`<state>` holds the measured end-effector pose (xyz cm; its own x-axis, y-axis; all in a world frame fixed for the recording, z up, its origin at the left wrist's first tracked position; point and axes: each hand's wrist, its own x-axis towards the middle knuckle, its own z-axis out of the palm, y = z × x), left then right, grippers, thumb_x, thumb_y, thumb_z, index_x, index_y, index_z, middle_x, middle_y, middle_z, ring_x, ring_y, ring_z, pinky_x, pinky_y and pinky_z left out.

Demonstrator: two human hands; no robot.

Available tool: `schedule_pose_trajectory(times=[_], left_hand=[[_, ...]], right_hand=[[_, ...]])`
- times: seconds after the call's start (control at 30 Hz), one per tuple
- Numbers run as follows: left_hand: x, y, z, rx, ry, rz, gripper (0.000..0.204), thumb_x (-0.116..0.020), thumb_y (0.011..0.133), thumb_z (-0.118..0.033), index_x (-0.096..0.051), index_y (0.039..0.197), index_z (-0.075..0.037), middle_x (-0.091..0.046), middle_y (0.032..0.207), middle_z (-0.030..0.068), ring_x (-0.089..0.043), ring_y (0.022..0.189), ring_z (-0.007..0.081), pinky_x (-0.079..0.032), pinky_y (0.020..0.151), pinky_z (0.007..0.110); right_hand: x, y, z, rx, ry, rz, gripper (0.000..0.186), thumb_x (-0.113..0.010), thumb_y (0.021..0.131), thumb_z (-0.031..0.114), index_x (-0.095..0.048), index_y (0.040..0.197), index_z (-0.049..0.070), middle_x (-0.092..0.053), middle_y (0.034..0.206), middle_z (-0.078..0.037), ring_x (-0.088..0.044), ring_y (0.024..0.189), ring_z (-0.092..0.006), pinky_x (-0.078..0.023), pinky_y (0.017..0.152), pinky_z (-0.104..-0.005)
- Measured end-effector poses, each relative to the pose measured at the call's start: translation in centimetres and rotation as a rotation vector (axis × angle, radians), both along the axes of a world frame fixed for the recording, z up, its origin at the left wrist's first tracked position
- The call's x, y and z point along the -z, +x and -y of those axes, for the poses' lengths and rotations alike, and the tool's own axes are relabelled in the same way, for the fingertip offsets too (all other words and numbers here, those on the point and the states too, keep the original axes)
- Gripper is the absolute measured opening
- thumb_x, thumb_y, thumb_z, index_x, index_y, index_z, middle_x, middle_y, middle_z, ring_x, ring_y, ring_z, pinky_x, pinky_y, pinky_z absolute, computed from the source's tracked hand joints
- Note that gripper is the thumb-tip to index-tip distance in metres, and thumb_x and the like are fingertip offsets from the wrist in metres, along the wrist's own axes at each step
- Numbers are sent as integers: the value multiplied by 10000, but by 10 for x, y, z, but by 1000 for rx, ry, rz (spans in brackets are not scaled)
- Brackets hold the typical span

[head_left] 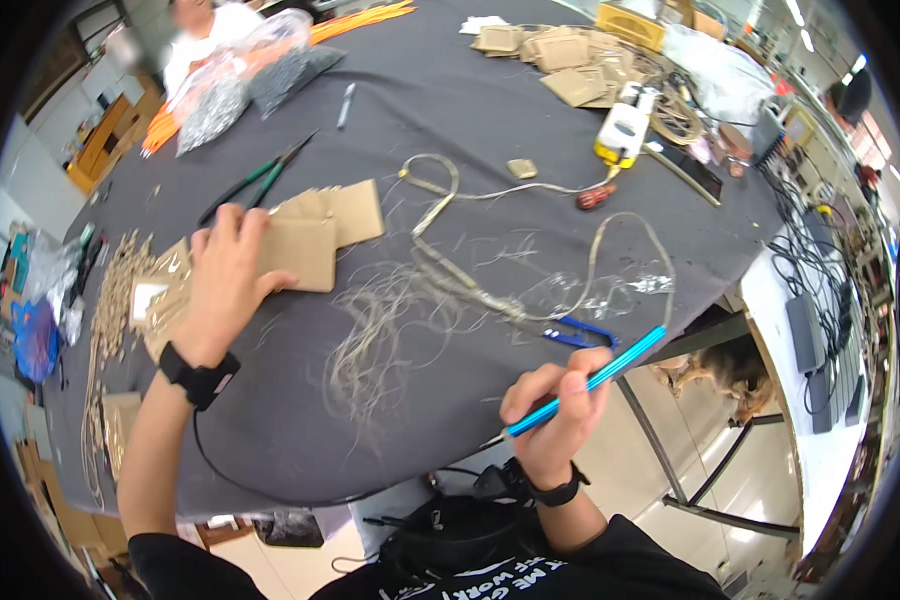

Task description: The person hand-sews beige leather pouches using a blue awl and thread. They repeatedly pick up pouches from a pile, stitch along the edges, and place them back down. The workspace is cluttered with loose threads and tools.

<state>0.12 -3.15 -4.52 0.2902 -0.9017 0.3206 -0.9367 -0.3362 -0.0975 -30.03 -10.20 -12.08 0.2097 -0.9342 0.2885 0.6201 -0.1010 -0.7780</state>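
My right hand [560, 410], near the table's front edge, is closed around a shiny blue pen-shaped tool [610, 368] with a thin tip pointing down to the left. A pale cord [595, 265] leaves its upper end and loops back across the cloth. At the left, my left hand [227, 270] lies over a pile of flat brown square pieces [305, 255], fingers apart and thumb on the front piece. Just beyond it are green-handled pliers [260, 182]. A tangle of loose thin threads [375, 340] lies between my hands. Blue snips [580, 332] rest near the right hand.
A white-and-yellow power block [623, 130] and a phone [685, 172] sit at the right. More brown squares [575, 65] are heaped at the back. Bagged goods [245, 85] lie far left, near another person [205, 30]. Beaded strands [120, 285] line the left edge.
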Motion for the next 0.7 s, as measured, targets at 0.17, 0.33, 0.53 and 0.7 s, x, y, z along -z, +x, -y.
schedule_pose_trajectory(times=[0.17,0.33,0.53,0.7], left_hand=[[9,14,-9,29,22,-85,793,-882,557,-251,-479,1231,-143,-440,1114,124,-503,1047,321,-403,854,414],[-8,34,3,54,166,-172,841,-874,563,-389,-473,1267,-166,-446,1112,118,-521,1061,333,-423,895,408],[-15,33,14,202,114,-51,743,-871,545,-425,-504,1111,-111,-451,1117,126,-523,1004,350,-422,899,428],[-19,26,6,205,122,-220,496,-821,670,-353,-490,918,-78,-429,980,102,-493,906,324,-403,810,436]], right_hand=[[-1,0,0,6,37,41,216,-497,968,263,-346,939,112,-512,504,-109,-480,375,-161,-362,344,-240],[-2,1,0,21,54,87,201,-481,972,253,-342,937,113,-501,496,-118,-445,352,-169,-373,331,-254],[-2,2,-1,37,38,64,196,-474,977,246,-340,938,109,-494,491,-119,-417,338,-167,-367,317,-267],[-3,1,0,36,42,58,197,-472,976,250,-337,937,113,-473,480,-104,-392,331,-158,-356,311,-271]])
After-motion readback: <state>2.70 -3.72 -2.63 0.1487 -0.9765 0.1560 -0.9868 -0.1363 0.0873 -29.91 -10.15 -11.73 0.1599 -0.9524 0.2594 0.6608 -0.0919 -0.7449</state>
